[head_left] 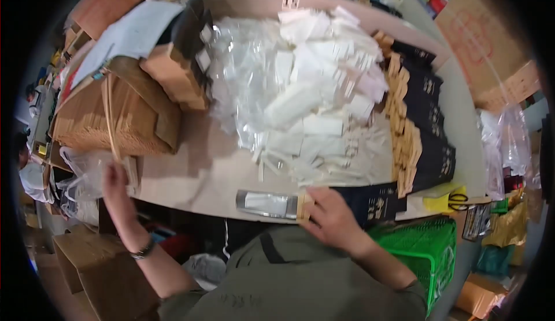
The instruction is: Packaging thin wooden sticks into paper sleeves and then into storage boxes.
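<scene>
My right hand (332, 217) rests at the near edge of the pale table (196, 176), its fingers pressing down on a flat clear packet with a tan cardboard header (272, 203). A dark printed card (378, 202) lies just right of that hand. My left hand (115, 185), with a dark bracelet on the wrist, reaches out to the left table edge and touches a clear plastic bag (84, 173) beside a small tan card (133, 173). A big heap of white and clear packets (300, 95) covers the middle of the table.
Rows of dark cards with tan headers (419, 124) line the right side. Brown cardboard boxes (110, 119) stand at the left, more (485, 49) at the far right. A green plastic basket (428, 249) sits low right, scissors on a yellow pad (454, 198) near it.
</scene>
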Motion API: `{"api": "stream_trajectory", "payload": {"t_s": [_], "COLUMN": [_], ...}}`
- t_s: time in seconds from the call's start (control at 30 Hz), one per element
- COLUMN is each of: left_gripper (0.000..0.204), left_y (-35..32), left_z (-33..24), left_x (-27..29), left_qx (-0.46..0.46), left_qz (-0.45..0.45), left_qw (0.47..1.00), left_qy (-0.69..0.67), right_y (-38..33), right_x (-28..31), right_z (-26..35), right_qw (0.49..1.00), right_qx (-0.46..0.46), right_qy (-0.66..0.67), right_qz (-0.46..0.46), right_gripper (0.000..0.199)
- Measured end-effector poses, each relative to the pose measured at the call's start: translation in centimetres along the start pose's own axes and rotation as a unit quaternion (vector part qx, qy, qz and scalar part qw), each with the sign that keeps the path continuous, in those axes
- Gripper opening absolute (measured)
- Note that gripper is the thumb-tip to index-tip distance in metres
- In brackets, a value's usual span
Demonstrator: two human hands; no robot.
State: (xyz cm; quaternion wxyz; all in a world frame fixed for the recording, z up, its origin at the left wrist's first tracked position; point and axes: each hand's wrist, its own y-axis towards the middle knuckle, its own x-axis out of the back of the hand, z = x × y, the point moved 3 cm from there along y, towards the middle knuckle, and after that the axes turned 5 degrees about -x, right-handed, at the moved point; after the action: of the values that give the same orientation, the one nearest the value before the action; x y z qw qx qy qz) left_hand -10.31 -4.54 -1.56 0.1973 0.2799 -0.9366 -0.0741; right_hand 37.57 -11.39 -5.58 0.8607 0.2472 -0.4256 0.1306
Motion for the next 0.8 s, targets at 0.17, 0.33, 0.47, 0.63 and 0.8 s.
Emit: {"api": "stream_trajectory", "payload": {"t_s": [0.17, 0.33, 0.47, 0.63, 0.8], "left_gripper": [0.001, 0.004, 0.009, 0.013, 0.015], "left_y": [-10.7, -10.4, -16.2, -17.8, -19.3], "left_z": [0.2, 4.9, -1.8, -0.4, -1.5], "left_x": [-10.2, -11.0, -18.4, -19.3, -22.0], "left_qx": [0.069, 0.131, -0.06, -0.093, 0.079], "left_qz": [0.47, 0.479, 0.522, 0.335, 0.346], "left_qw": [0.877, 0.868, 0.851, 0.938, 0.935], "left_qy": [-0.064, 0.008, 0.024, 0.008, 0.007], "right_y": [-0.2, -0.7, -1.3, 0.6, 1.0], "right_x": [-0.1, -0.9, -2.2, -1.3, -2.0], "right_z": [-0.7, -0.8, -0.6, 0.1, -0.5], "right_qw": [0.996, 0.992, 0.992, 0.992, 0.994], "right_qx": [-0.02, -0.002, 0.003, -0.02, -0.001], "right_qy": [0.0, -0.032, 0.007, -0.056, -0.059], "right_qz": [0.091, 0.125, 0.122, 0.11, 0.088], "right_gripper": [0.036, 0.037, 0.038, 0.039, 0.042]}}
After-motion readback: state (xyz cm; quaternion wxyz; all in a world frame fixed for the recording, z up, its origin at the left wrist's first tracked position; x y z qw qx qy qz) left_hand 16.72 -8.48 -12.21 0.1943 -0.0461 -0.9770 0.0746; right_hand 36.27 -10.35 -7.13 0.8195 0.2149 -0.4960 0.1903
